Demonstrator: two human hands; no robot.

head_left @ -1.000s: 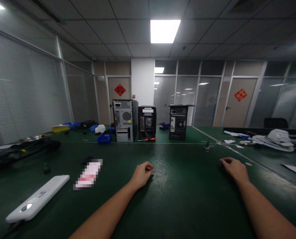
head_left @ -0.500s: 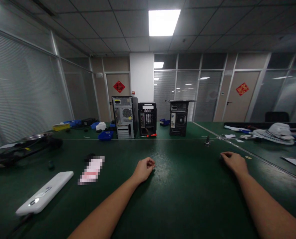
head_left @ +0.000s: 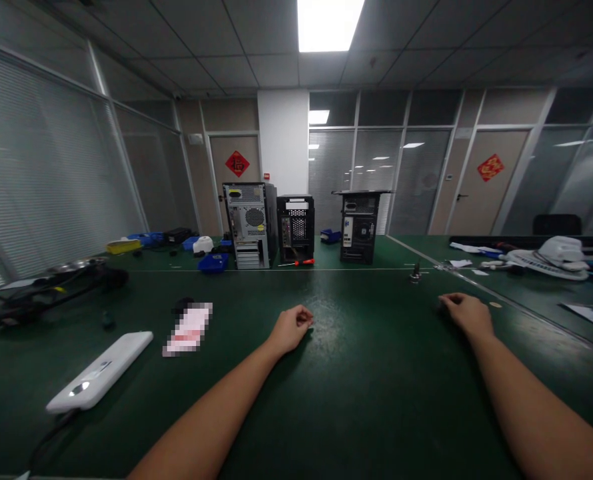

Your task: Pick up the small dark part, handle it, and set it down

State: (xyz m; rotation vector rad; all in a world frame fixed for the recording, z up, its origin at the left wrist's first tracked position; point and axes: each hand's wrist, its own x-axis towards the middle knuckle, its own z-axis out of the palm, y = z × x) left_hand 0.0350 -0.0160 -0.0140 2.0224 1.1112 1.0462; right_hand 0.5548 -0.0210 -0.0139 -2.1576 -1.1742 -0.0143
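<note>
My left hand (head_left: pixel 292 328) rests on the green tabletop (head_left: pixel 366 400) near the middle, its fingers curled into a pinch. Something small and pale shows at its fingertips, too small to name. Off to the right, my right hand (head_left: pixel 467 313) also lies on the table with fingers pressed together; whatever it may hold is hidden. A small dark metal piece (head_left: pixel 415 273) stands just beyond the right hand. Left of my left hand lies a blurred pink and white sheet (head_left: pixel 189 328), and farther left a white power bank-like block (head_left: pixel 101 372) with a cable.
Three computer cases, a large grey one (head_left: pixel 249 227), a black one (head_left: pixel 295 230) and another black one (head_left: pixel 359 230), stand at the back. A red screwdriver (head_left: pixel 304 263) and a blue tray (head_left: pixel 213 263) are near them. A white cap (head_left: pixel 561 253) lies at right, a dark headset-like frame (head_left: pixel 51 293) at left.
The view has tipped slightly downward, so the background sits higher in the picture. Both hands keep nearly the same place and pinched shape on the table.
</note>
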